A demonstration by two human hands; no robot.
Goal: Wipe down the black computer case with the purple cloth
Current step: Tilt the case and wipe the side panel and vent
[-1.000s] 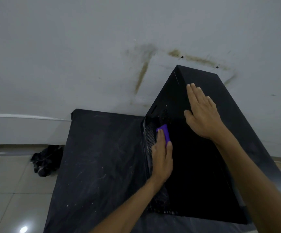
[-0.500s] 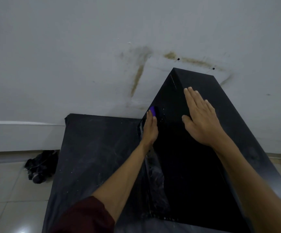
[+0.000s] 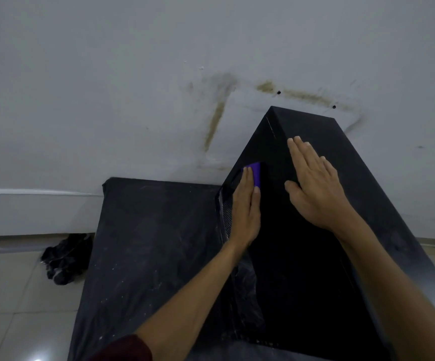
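The black computer case point(image 3: 302, 282) is standing upright on the right part of a black-covered tabletop point(image 3: 146, 243), its far end sitting close to a grey-white wall point(image 3: 107, 87). The left hand point(image 3: 246, 212) is lying flat against the case's left upper edge, fingers straight and together, and is pressing the purple cloth point(image 3: 256, 173) onto the panel. Only a small strip of cloth is showing beyond and beside the fingertips, and the rest is lying hidden under the hand. No finger is curling around the cloth. The right hand point(image 3: 312, 188) is resting open on the case's upper face, just beside the left hand. Its palm is facing down with the fingers extended toward the far end and the thumb spread, and it is holding nothing. A dark red sleeve point(image 3: 125, 349) is showing at the left forearm. The tabletop covering is carrying pale specks and smears. Brown streaks point(image 3: 215, 126) are marking the wall above the case. A dark crumpled bundle point(image 3: 65, 259) is lying on the tiled floor point(image 3: 8, 295) at the foot of the wall, left of the tabletop.
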